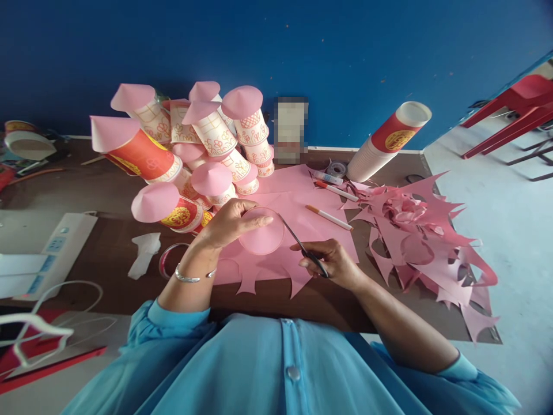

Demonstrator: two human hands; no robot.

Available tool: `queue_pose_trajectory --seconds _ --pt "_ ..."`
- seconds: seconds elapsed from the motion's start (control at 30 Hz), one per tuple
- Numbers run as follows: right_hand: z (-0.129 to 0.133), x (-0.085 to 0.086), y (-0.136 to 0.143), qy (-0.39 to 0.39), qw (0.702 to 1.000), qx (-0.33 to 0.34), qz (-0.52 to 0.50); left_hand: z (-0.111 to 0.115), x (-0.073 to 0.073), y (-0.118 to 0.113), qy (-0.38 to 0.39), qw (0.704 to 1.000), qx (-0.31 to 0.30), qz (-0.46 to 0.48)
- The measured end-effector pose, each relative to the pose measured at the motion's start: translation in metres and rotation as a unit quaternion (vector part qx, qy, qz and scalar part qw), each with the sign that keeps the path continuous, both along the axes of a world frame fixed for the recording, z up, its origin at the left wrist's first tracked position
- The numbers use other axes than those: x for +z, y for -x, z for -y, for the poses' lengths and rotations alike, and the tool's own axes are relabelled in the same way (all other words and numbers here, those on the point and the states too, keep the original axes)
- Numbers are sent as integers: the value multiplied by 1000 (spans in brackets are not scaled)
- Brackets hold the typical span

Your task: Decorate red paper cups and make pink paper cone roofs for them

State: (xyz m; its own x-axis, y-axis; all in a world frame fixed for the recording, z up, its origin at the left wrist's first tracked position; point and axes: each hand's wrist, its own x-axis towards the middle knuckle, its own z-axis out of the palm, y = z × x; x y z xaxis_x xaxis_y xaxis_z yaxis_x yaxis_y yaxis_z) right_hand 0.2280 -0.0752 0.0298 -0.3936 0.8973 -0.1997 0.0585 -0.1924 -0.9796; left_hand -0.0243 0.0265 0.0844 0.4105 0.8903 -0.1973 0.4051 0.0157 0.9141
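Observation:
My left hand pinches a round pink paper disc at its upper left, thumb lying on top. A thin reddish outline runs round the disc's edge. Black-handled scissors are gripped in my right hand, their blades pointing up and left to the disc's upper right edge. Beneath both hands lie pink paper sheets with curved cutouts along the front. Two markers, one orange-capped and one red-capped, rest beyond the scissors.
Paper cups with pink cone tops stand clustered at the back left. A tall cup stack leans at the back right. Pink scraps pile on the right. A tape roll, a crumpled white piece and a power strip lie left.

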Motion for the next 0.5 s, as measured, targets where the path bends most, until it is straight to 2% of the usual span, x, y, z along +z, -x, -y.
queue_pose_trajectory --seconds 0.23,0.5 --pt "0 -1 -1 -5 1000 2 0 -4 -2 -1 11 997 -78 -5" --pt "1 -2 -2 -25 1000 4 18 -2 2 -2 22 997 -67 3"
